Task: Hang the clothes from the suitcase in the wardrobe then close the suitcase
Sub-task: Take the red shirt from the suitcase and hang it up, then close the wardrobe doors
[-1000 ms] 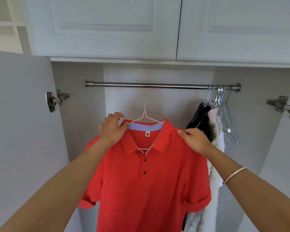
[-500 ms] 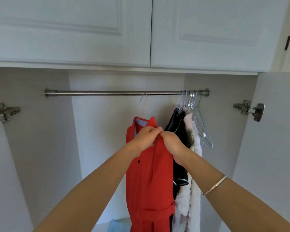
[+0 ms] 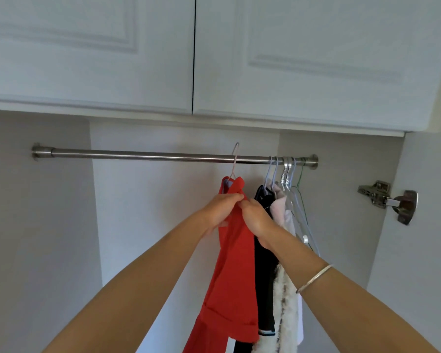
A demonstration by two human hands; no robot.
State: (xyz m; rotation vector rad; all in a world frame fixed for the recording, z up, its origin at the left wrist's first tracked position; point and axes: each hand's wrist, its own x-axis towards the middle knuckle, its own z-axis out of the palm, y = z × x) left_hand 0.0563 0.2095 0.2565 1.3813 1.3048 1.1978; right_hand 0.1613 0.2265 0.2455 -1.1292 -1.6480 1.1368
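At the rail (image 3: 163,157), red shirt (image 3: 233,271) is on its hanger (image 3: 235,159), hook sitting over the bar, just left of the other hung clothes. Shirt is edge-on to the camera, hanging straight down, collar up near the hook, a cuffed sleeve hem visible low down.

Left hand (image 3: 218,211) and right hand (image 3: 256,217) meet at the shirt's shoulder/collar area, fingers curled in and pinching red fabric. Whether the hook bears the full weight I can't tell; hands are on the cloth.

Progress, as a judgement:
- dark garment (image 3: 264,250) and fuzzy white one (image 3: 288,301) already on the rail at the right end, touching the red shirt's side
- one bare clear hanger (image 3: 299,215) hangs spare at far right
- red shirt effectively hung; only letting go is left
- suitcase not in view, so can't say how many items remain, or if it's shut. Closing it is presumably pending.

Shirt looks like thin knit, soft, drapes with no stiffness. Wire hanger is thin and pale; shirt could slide off a shoulder if released unevenly.
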